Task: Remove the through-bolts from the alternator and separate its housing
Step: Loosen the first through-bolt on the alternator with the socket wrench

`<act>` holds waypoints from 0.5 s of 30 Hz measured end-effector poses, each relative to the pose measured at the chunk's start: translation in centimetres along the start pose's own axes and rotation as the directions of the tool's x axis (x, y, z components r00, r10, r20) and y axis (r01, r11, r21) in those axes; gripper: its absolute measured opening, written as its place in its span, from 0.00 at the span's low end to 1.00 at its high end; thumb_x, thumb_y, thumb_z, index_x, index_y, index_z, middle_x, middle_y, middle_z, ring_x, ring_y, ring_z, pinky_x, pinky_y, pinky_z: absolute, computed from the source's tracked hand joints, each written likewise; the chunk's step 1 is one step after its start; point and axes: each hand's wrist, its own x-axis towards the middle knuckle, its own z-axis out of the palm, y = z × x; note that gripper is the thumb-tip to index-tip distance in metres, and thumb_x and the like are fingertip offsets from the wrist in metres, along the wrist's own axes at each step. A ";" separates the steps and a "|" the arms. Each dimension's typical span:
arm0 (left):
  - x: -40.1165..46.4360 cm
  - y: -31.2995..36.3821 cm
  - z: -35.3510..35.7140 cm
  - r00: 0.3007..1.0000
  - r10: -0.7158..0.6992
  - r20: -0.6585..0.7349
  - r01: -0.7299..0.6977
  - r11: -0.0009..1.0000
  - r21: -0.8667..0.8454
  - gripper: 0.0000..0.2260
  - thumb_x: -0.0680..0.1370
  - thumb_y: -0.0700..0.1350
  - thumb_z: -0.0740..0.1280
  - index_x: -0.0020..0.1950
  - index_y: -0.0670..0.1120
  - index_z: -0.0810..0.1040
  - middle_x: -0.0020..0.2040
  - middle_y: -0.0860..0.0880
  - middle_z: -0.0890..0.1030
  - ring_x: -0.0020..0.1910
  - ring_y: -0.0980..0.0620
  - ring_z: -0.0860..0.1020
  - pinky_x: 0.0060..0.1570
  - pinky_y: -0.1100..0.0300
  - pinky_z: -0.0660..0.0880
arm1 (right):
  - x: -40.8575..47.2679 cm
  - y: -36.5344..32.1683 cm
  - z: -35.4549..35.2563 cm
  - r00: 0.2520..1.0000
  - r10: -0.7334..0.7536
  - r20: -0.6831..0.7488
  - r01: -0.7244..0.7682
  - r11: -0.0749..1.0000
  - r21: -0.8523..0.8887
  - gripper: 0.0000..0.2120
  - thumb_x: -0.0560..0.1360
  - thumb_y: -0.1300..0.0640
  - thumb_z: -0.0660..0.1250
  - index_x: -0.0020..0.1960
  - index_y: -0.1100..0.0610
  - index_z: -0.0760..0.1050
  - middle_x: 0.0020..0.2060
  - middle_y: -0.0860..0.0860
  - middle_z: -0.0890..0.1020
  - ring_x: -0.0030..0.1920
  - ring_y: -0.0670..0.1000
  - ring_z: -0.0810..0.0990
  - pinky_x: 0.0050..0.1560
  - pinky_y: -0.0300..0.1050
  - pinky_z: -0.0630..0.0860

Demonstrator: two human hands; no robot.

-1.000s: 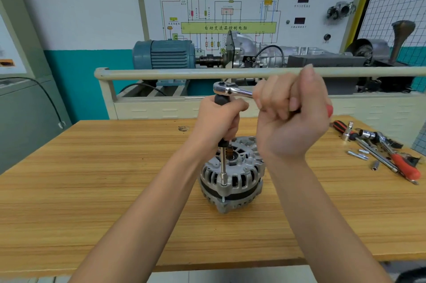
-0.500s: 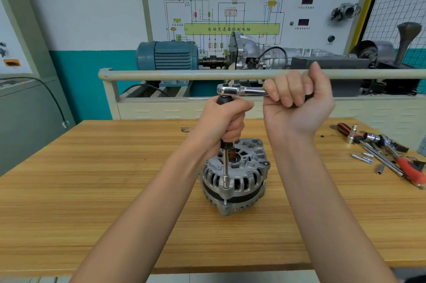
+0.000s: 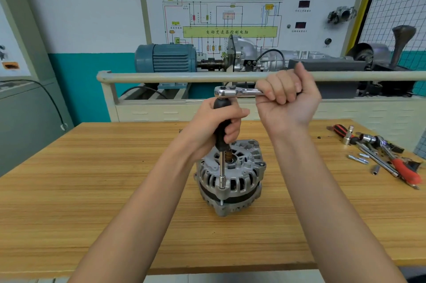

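A silver alternator (image 3: 232, 179) stands on end in the middle of the wooden table (image 3: 92, 190). A chrome ratchet (image 3: 232, 93) sits on top of a black-handled extension bar (image 3: 221, 135) whose socket rests on a through-bolt at the housing's front rim. My left hand (image 3: 212, 126) grips the black handle and holds the bar upright. My right hand (image 3: 288, 98) is curled round the ratchet's handle, which points right. The bolt head is hidden under the socket.
Loose tools lie at the table's right: a red-handled screwdriver (image 3: 338, 130), pliers (image 3: 403, 168), sockets and small bolts (image 3: 358, 158). Behind the table runs a rail (image 3: 161, 76), with a blue motor (image 3: 166, 57) and a training board beyond it.
My right hand has swung the ratchet handle from pointing toward me round to the right and back. My left hand has kept the extension bar upright on the same bolt.
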 end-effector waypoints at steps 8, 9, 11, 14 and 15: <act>0.5 -0.5 0.7 0.997 -0.067 -0.036 0.066 0.997 -0.035 0.25 0.76 0.36 0.63 0.21 0.50 0.60 0.17 0.53 0.59 0.15 0.57 0.55 0.20 0.70 0.53 | 0.2 0.1 -0.2 0.994 -0.027 -0.106 0.034 0.997 0.066 0.21 0.73 0.60 0.57 0.22 0.55 0.61 0.15 0.47 0.60 0.17 0.46 0.58 0.20 0.38 0.58; 0.4 -0.5 0.7 0.995 -0.058 -0.080 0.056 0.998 -0.028 0.26 0.77 0.35 0.62 0.21 0.50 0.60 0.18 0.53 0.59 0.15 0.56 0.55 0.20 0.70 0.53 | -0.3 0.2 0.2 0.993 -0.074 -0.087 0.074 0.997 0.002 0.21 0.74 0.60 0.57 0.22 0.54 0.61 0.16 0.47 0.60 0.18 0.46 0.58 0.21 0.39 0.59; 0.3 -0.6 1.1 0.980 -0.039 -0.193 0.040 0.999 0.003 0.26 0.78 0.33 0.61 0.22 0.51 0.61 0.18 0.53 0.58 0.16 0.56 0.54 0.20 0.70 0.53 | -1.6 0.8 0.9 0.983 -0.185 -0.013 0.181 0.971 -0.155 0.23 0.77 0.60 0.55 0.23 0.55 0.61 0.17 0.47 0.60 0.19 0.46 0.57 0.24 0.40 0.60; 0.5 -0.6 2.0 0.933 -0.012 -0.361 0.040 0.997 0.068 0.21 0.76 0.32 0.63 0.27 0.48 0.62 0.19 0.53 0.60 0.17 0.55 0.56 0.20 0.69 0.55 | -3.6 2.5 1.9 0.880 -0.410 0.239 0.473 0.789 -0.392 0.19 0.78 0.64 0.54 0.29 0.54 0.62 0.18 0.46 0.62 0.20 0.46 0.58 0.27 0.42 0.59; 0.5 -0.7 2.3 0.923 -0.001 -0.385 0.038 0.995 0.088 0.20 0.75 0.31 0.63 0.27 0.47 0.62 0.19 0.53 0.60 0.17 0.56 0.56 0.20 0.70 0.55 | -4.3 3.2 2.0 0.819 -0.467 0.333 0.573 0.697 -0.432 0.18 0.77 0.65 0.55 0.29 0.54 0.62 0.19 0.46 0.63 0.21 0.46 0.59 0.28 0.42 0.58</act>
